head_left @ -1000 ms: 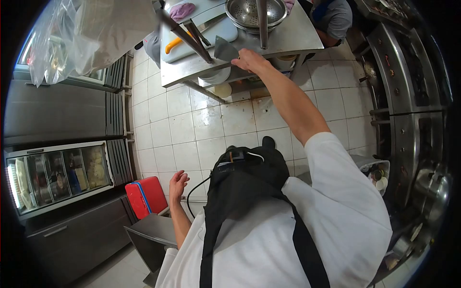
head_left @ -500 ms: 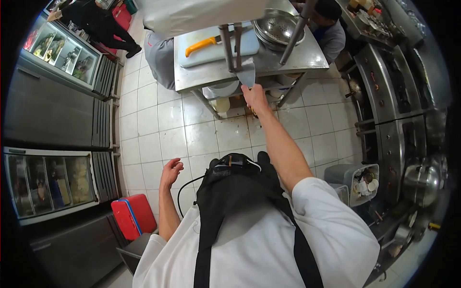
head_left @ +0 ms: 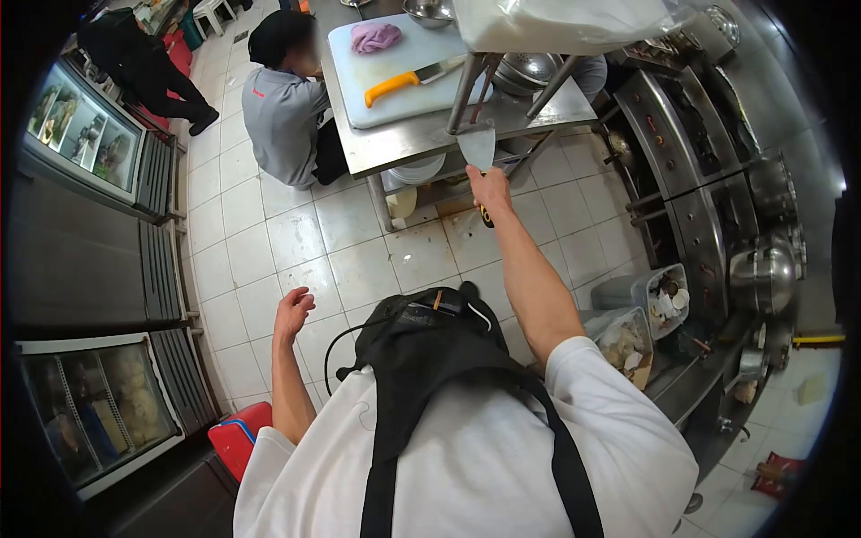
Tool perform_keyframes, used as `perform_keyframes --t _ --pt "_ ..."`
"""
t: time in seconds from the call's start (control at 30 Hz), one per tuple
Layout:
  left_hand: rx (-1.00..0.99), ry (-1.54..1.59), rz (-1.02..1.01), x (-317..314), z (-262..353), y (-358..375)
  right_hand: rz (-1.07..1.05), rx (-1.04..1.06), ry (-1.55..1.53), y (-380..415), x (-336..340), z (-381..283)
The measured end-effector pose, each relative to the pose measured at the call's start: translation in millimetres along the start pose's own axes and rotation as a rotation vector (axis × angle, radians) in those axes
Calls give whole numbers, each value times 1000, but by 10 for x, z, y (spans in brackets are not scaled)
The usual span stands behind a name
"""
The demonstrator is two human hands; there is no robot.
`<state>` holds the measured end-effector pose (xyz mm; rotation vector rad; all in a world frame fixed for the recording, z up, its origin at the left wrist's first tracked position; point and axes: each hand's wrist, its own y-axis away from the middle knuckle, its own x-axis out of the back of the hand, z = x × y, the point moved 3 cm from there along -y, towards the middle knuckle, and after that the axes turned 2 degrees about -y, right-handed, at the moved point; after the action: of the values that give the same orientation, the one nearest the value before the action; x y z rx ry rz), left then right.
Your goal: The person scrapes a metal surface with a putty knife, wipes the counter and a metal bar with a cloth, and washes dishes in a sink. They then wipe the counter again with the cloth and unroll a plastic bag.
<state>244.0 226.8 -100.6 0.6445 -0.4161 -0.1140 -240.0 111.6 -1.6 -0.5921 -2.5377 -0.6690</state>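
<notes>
My right hand [head_left: 491, 189] is wrapped round the dark handle of a scraper [head_left: 477, 146], which has a yellow-marked end. Its broad metal blade points away from me, at the front edge of the steel table [head_left: 377, 160] close to a metal leg. Low on the left, my left hand [head_left: 293, 314] hangs over the floor with fingers loosely bent and apart, holding nothing. On the table, a white cutting board [head_left: 345, 54] bears an orange-handled knife [head_left: 392, 88] and a crumpled purple cloth [head_left: 375, 37].
A person in grey [head_left: 282, 117] crouches left of the table; another in black [head_left: 152, 67] stands farther back. Glass-topped fridges [head_left: 99, 403] line the left. Waste bins [head_left: 659, 300] and steel stoves [head_left: 668, 134] are on the right. A plastic-covered shelf [head_left: 556, 22] overhangs the table.
My view has turned, bringing the purple cloth and more of the crouching person into sight. The scraper remains in my right hand at the table's edge; my left hand stays free.
</notes>
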Motion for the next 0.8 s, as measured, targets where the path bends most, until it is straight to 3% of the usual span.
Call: perform_keyframes --t 0.3,0.4,0.5,0.53,0.57,0.63,0.8 --pt "103 75 -66 -169 -382 87 167 -261 -382 83 -635 -51" --pt "106 45 -104 -255 -358 13 -19 -155 -278 194 -636 -33" --pt "56 58 -60 -288 -294 -31 -18 -13 -182 331 -509 42" --pt "46 75 -44 -263 -280 -16 56 -65 37 421 -429 -94" --pt "40 89 -30 -237 -290 34 258 276 229 226 -497 104" --pt "62 97 -7 -206 -355 119 221 206 357 152 -393 -87" --pt "151 132 54 -75 -803 446 167 320 455 -178 -339 -216"
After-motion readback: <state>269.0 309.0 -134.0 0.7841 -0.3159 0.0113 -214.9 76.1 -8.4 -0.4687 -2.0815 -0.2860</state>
